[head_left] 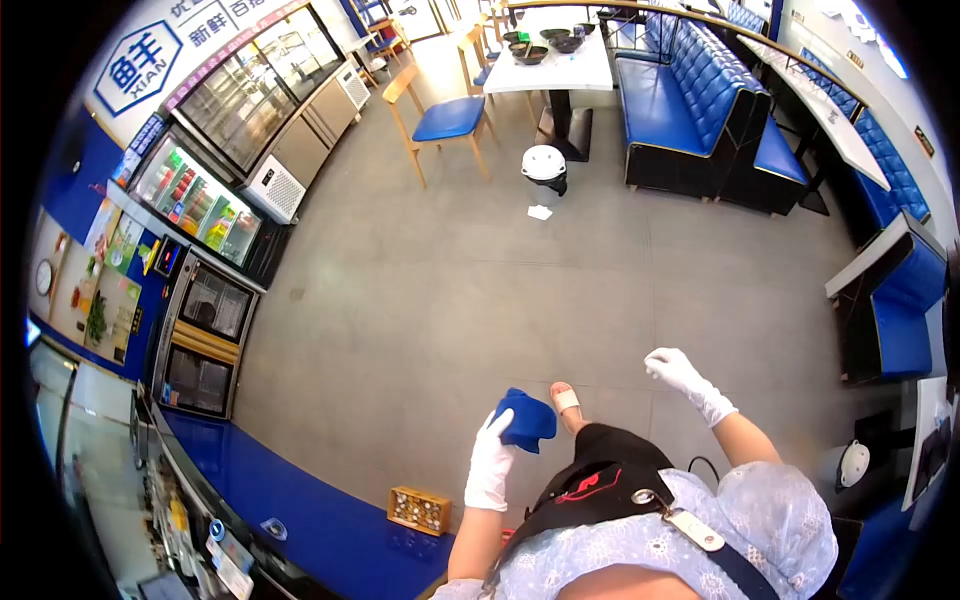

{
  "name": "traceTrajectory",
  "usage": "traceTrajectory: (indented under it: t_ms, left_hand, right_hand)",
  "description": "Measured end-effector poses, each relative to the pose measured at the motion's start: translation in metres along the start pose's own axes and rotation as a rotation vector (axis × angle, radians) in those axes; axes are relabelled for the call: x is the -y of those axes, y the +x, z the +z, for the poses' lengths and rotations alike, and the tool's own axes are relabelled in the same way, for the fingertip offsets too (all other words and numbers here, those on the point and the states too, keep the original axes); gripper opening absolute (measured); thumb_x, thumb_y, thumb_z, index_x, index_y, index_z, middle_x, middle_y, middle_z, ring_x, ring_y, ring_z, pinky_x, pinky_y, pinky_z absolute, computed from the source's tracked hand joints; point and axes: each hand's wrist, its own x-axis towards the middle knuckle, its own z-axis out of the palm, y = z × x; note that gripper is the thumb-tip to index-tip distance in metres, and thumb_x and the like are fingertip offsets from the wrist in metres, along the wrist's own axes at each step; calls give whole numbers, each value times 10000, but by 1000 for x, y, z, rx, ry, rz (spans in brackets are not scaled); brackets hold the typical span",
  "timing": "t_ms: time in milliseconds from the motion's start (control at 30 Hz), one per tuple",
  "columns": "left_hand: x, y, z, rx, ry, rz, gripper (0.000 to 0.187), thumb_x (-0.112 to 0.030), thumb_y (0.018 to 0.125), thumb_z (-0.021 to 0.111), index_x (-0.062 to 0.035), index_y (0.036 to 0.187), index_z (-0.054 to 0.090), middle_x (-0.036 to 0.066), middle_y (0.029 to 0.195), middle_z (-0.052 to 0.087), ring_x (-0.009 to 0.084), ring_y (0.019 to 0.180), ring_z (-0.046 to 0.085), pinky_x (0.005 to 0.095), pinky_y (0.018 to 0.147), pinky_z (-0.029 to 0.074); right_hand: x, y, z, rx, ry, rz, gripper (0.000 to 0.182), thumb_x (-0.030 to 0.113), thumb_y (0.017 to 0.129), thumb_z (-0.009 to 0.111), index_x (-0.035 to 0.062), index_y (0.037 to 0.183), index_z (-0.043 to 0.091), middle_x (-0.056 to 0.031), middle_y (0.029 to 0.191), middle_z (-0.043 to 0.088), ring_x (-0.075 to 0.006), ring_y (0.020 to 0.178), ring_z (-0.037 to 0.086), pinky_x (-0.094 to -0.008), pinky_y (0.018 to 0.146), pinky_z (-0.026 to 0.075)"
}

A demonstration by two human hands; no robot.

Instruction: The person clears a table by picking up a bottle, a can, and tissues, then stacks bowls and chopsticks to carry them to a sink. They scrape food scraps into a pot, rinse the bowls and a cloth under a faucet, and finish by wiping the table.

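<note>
My left hand (493, 450), in a white glove, grips a folded blue cloth (528, 421) in front of my black apron (600, 478). My right hand (683, 375), also gloved in white, is held out over the grey floor to the right. Its fingers are curled together, and whether anything small is between them cannot be made out. The two hands are well apart. One sandalled foot (566, 400) shows on the floor between them.
Ahead, a white bin (543, 165) stands by a white table (590, 70) holding several dark bowls. A chair (448, 118) is left of it, blue booths (690, 100) right. A blue counter (300, 500) with a wooden box (419, 510) runs at lower left, below fridges (200, 200).
</note>
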Motion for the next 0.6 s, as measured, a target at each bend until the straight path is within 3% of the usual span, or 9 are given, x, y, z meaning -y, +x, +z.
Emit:
traceTrajectory:
  t_ms: [67, 100, 133, 267, 400, 467, 600]
  left_hand:
    - [-9, -21, 0, -63, -139, -11, 414, -180, 880, 584, -4, 1246, 499, 109, 1134, 587, 229, 1050, 549, 379, 922, 428]
    - [-81, 87, -2, -139, -102, -66, 414, -180, 880, 584, -4, 1246, 499, 109, 1134, 587, 229, 1050, 549, 379, 922, 428]
    - [-109, 115, -5, -225, -128, -60, 397, -194, 884, 578, -5, 1226, 510, 110, 1110, 596, 232, 1030, 558, 382, 901, 437]
    - [-202, 199, -24, -457, -173, -63, 335, -245, 889, 581, -18, 1134, 554, 113, 1028, 623, 248, 918, 596, 375, 799, 463]
    - [-260, 313, -66, -569, -298, -60, 319, -214, 873, 608, -25, 1127, 563, 100, 1076, 611, 248, 941, 589, 399, 803, 468]
    - [-284, 380, -93, -771, -306, -129, 325, -198, 866, 616, -38, 1144, 563, 104, 1106, 602, 256, 983, 577, 425, 845, 466]
    - [-343, 523, -133, -760, -242, -224, 335, -200, 875, 600, -48, 1171, 558, 114, 1107, 597, 255, 1030, 558, 436, 902, 444]
  right_hand:
    - [-7, 13, -9, -42, 47, 129, 197, 201, 864, 574, 24, 925, 635, -52, 776, 651, -103, 632, 592, -246, 565, 484]
    - [14, 154, 8, -1, 158, 246, 183, 193, 864, 573, 31, 933, 623, -44, 752, 647, -110, 615, 595, -249, 549, 485]
    - [28, 204, 10, -15, 225, 291, 175, 188, 865, 573, 37, 940, 617, -41, 746, 645, -110, 614, 596, -249, 544, 484]
    - [92, 367, 25, -15, 363, 395, 165, 179, 865, 575, 49, 961, 607, -36, 733, 641, -111, 605, 598, -250, 533, 481]
    - [151, 525, 44, 11, 299, 399, 165, 179, 862, 581, 50, 961, 608, -38, 733, 645, -114, 592, 599, -253, 532, 484]
    - [158, 602, 58, -27, 275, 400, 173, 180, 854, 587, 47, 963, 611, -48, 720, 646, -119, 565, 594, -258, 512, 483]
    - [136, 760, 88, -125, 225, 553, 168, 117, 824, 557, 31, 953, 623, -53, 657, 623, -117, 507, 562, -267, 452, 457]
